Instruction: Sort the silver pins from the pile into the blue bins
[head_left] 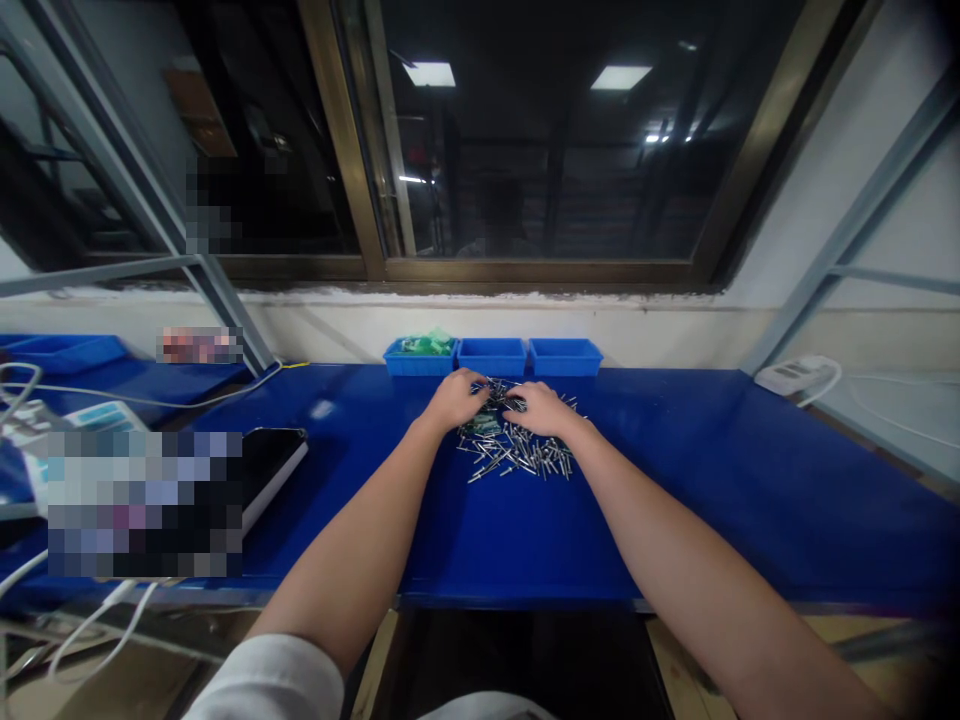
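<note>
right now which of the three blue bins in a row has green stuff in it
The row's left bin: green material shows in it, while none shows in the middle bin or right bin.

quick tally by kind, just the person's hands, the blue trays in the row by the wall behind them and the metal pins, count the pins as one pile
Left hand and right hand: 2
Blue trays: 3
Pile of metal pins: 1
Total: 6

Shiny metal rivets [517, 450], smooth plastic bins [491, 357], and a glossy, smooth tabletop [510, 545].
</note>
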